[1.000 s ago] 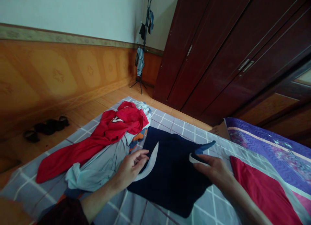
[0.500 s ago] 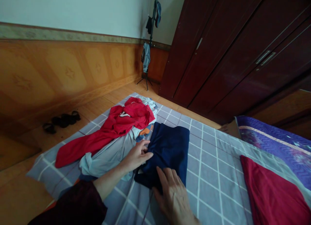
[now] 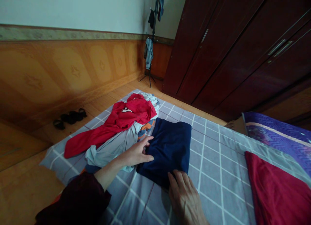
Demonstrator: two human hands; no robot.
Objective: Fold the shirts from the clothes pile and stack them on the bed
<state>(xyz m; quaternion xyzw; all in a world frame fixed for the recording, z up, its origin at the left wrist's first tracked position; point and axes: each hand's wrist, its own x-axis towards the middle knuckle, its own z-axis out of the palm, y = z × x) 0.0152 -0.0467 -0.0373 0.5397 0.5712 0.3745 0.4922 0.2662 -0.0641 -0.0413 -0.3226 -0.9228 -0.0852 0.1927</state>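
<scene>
A dark navy garment [image 3: 171,142] lies folded into a rough rectangle on the checked bedsheet. At its left edge is my left hand [image 3: 138,152], thumb and fingers apart, with nothing gripped. My right hand [image 3: 183,192] rests at the near right corner, its fingertips against the cloth and its fingers loosely bent but apart. Left of the navy garment, a loose heap holds a red garment [image 3: 121,116] with a small white mark, lying over a pale grey-blue garment [image 3: 114,147]. Part of an orange and blue cloth [image 3: 145,129] shows beneath.
The grey checked sheet [image 3: 211,160] covers the bed. A red cloth [image 3: 277,192] lies at the right, near purple bedding [image 3: 274,129]. Beyond the bed stand a coat rack [image 3: 153,34] and a dark wardrobe [image 3: 218,53]. Black sandals [image 3: 70,117] sit on the floor at left.
My right hand has moved right along the near edge to the corner. That edge of the navy garment now lies straighter. My left hand stays at the left edge; the view has shifted slightly.
</scene>
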